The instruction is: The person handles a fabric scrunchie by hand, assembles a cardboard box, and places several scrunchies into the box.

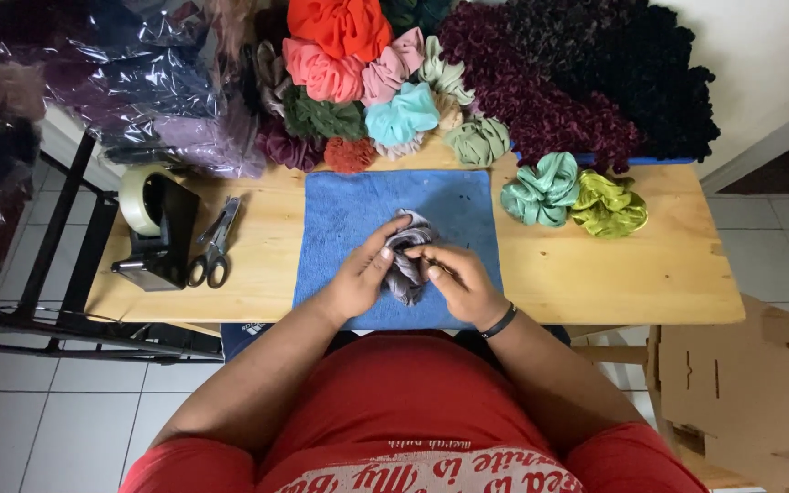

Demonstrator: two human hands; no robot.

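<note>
On the tabletop (595,274), left to right: a tape dispenser (159,228) and scissors (215,246) lie within reach. My left hand (358,278) pinches a grey scrunchie (406,260) over a blue towel (358,219), steadying it. My right hand (463,283) grips its other side, fingers closed on the fabric. Finished green scrunchies (573,196) sit farther right.

My 2 hands meet in front of me, left hand (361,274) and right hand (461,281) with fingers curled inward, forearms angled together, both pinching.
</note>
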